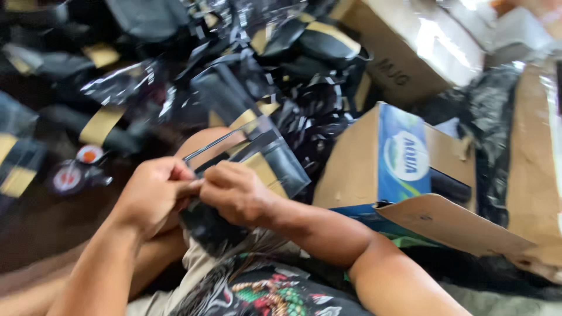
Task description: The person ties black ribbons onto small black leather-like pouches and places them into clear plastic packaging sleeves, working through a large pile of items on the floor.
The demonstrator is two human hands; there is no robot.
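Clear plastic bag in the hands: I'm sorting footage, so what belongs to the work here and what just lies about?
In hand:
left hand
right hand
clear plastic bag with a dark item inside

Lying about:
pile of bagged dark items
open cardboard box

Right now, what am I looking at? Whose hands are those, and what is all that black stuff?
There is no machine here, only a person. The one picture comes from a camera worn on their head, looking down at their own hands. The left hand and right hand meet in the middle, and together they pinch a clear bag with a black item inside. Behind them lies a big pile of similar black bagged items with tan bands. To the right is an open box of brown card with a blue side. The picture is blurry, so I cannot tell what the black items are.
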